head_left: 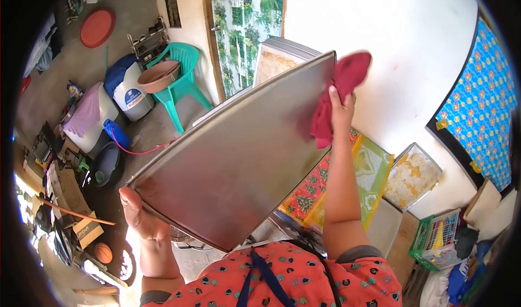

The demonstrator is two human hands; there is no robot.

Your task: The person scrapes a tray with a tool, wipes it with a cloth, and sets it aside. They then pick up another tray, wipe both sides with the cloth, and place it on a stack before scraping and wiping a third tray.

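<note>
A person's left hand [142, 217] grips the lower-left corner of a rectangular metal tray [239, 149], its fingers partly hidden, while the right hand [342, 111] closes around a crumpled maroon cloth [350, 71] at the opposite edge. The smooth, dull-grey tray is tilted in front of the torso. At left, one brown basin [152, 79] sits on a green plastic chair [187, 60], and a round black tub [112, 157] on the floor contains a small green object. Nearby stand two white machines, one marked EUREKA [133, 96], the other draped in lilac fabric [87, 114]. At right, one green-and-white plastic crate [423, 242] holds a jumble too small to identify, near one flaking, tan-patched panel [415, 176] leaning against the wall
</note>
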